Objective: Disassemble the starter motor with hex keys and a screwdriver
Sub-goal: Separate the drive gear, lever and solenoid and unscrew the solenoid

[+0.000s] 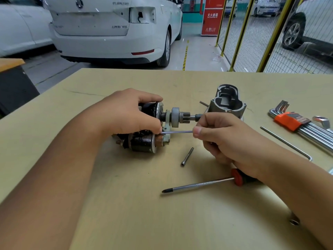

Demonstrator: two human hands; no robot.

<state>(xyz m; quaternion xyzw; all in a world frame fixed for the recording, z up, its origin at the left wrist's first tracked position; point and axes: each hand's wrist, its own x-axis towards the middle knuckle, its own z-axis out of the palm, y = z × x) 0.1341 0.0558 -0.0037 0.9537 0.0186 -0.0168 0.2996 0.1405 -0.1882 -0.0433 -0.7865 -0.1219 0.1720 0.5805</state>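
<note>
My left hand [129, 112] grips the motor [144, 141]; my right hand [225, 139] pinches a bolt [177, 132]. Hex keys [313, 130] sit in their holder [288, 120].

White car [111, 31] beyond the table [126, 204]; red cabinet [211, 16]; yellow mesh fence [270, 37]

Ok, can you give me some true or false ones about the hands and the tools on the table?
1. The left hand holds the starter motor. True.
2. The right hand holds the screwdriver. False: it lies on the table; the hand pinches a thin rod.
3. The grey housing is still on the motor. False: it stands apart on the table.
4. The hex key set sits in an orange holder. True.
</note>
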